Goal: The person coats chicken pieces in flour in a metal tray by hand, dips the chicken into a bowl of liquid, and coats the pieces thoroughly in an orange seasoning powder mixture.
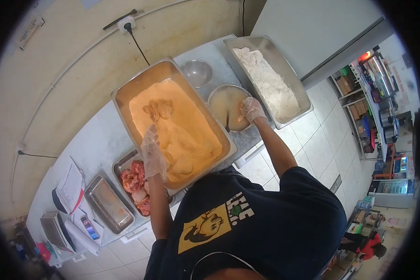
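As a shallow tray [106,201] and a tray of raw meat [134,179] sit at eight o'clock, the gloved left hand [153,151], fingers together, reaches over orange powder [198,128] toward coated pieces [159,110] at ten; the gloved right hand [253,110], grip unclear, is at a bowl of cloudy liquid [221,103] at one, beside a tub of white powder [271,86].

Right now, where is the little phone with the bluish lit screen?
In the head view, the little phone is on the person's far left, among white papers, just left of the shallow silver metal tray without meat.
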`<state>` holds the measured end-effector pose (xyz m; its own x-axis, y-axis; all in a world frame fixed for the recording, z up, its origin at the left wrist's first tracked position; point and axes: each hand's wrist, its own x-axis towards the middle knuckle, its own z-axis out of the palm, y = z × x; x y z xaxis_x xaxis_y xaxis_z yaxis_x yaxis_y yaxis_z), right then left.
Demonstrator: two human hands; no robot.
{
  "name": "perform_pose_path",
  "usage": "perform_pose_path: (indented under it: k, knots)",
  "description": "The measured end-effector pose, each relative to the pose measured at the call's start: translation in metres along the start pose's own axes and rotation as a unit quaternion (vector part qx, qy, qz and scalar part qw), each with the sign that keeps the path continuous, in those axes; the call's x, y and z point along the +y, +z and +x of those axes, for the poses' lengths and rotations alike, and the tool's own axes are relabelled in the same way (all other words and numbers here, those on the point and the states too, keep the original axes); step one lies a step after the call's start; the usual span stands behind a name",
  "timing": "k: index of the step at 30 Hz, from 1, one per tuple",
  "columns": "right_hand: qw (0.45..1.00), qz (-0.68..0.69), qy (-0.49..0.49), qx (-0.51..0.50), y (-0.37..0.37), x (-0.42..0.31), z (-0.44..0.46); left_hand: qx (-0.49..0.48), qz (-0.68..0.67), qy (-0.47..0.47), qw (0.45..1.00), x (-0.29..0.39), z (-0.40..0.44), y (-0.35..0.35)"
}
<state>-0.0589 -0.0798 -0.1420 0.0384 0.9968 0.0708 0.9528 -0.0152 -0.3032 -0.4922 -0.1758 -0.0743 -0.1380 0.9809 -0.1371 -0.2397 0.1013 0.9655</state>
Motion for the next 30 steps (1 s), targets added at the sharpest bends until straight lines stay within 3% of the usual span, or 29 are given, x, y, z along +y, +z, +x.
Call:
perform_pose_path:
  k: [1, 2, 3, 5, 7, 8, 9, 11, 12, 15, 19, 21, 22, 24, 28, 30]
  knots:
    - [1.000, -0.002, 0.001, 0.001, -0.006, -0.004, -0.002, -0.002, -0.002, 0.000, 1.000, -0.004, -0.003, -0.005]
    - [0.994, -0.089, -0.054, -0.035, -0.013, -0.009, -0.003, -0.043, 0.217, 0.058, 0.974, -0.007, -0.008, -0.010]
    - [0.977, -0.176, -0.101, -0.067, -0.021, -0.014, -0.004, -0.088, 0.421, 0.121, 0.895, -0.012, -0.009, -0.015]
    - [0.991, -0.123, -0.050, 0.001, -0.009, -0.004, -0.005, -0.188, 0.599, 0.105, 0.771, -0.052, 0.007, -0.033]
    - [0.998, -0.057, -0.025, 0.028, -0.019, -0.006, -0.005, -0.189, 0.645, 0.070, 0.737, -0.023, -0.013, -0.003]
    - [0.999, -0.044, 0.010, 0.008, -0.045, -0.023, -0.008, -0.152, 0.670, 0.101, 0.719, -0.079, 0.000, -0.030]
    - [0.999, -0.026, 0.041, -0.010, -0.071, -0.041, -0.011, -0.184, 0.682, 0.047, 0.706, -0.059, 0.000, -0.016]
    - [0.999, -0.038, 0.003, 0.038, -0.075, -0.034, -0.008, -0.237, 0.726, 0.060, 0.643, -0.085, 0.015, -0.039]
    - [0.998, -0.043, 0.015, 0.052, -0.082, -0.033, -0.011, -0.257, 0.752, 0.124, 0.595, -0.135, 0.036, -0.072]
    - [0.995, 0.068, -0.026, 0.071, -0.097, -0.042, -0.010, -0.230, 0.784, 0.204, 0.540, -0.156, 0.056, -0.083]
    - [0.999, 0.025, -0.014, 0.039, -0.123, -0.049, -0.012, -0.261, 0.797, 0.114, 0.532, -0.146, 0.065, -0.076]
    - [0.995, 0.052, -0.025, 0.086, -0.125, -0.048, -0.013, -0.268, 0.754, 0.260, 0.541, -0.147, 0.063, -0.088]
    - [0.994, 0.051, -0.028, 0.087, -0.130, -0.052, -0.014, -0.265, 0.753, 0.261, 0.542, -0.132, 0.058, -0.078]
    - [0.995, 0.059, -0.012, 0.079, -0.141, -0.058, -0.016, -0.287, 0.777, 0.149, 0.539, -0.103, 0.047, -0.060]
    - [0.987, 0.143, 0.046, 0.050, -0.144, -0.054, -0.011, -0.299, 0.771, 0.177, 0.533, -0.135, 0.060, -0.077]
    - [0.982, 0.173, 0.069, 0.027, -0.142, -0.050, -0.009, -0.359, 0.788, 0.070, 0.495, -0.141, 0.070, -0.077]
